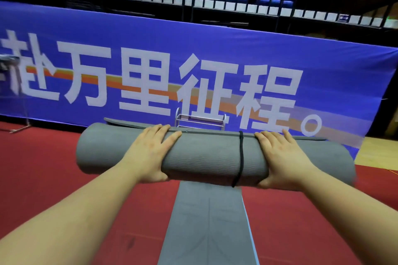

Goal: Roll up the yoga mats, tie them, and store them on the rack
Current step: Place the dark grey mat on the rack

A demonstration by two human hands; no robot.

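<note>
Both bare forearms reach forward from the lower corners, converging toward the middle. The left hand (150, 153) lies palm down over the top of the roll (206, 157), fingers (165, 135) spread and curved over its far side, thumb tucked under the near edge. The right hand (282, 157) mirrors it further right, fingers draped over the top, thumb below at the near side. The wrists are level and well apart, with both hands clasping the roll between them.

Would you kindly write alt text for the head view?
Both hands, left hand and right hand, grip a rolled grey mat tied with a black cord, above a flat mat on red floor; a rack stands beyond.
</note>
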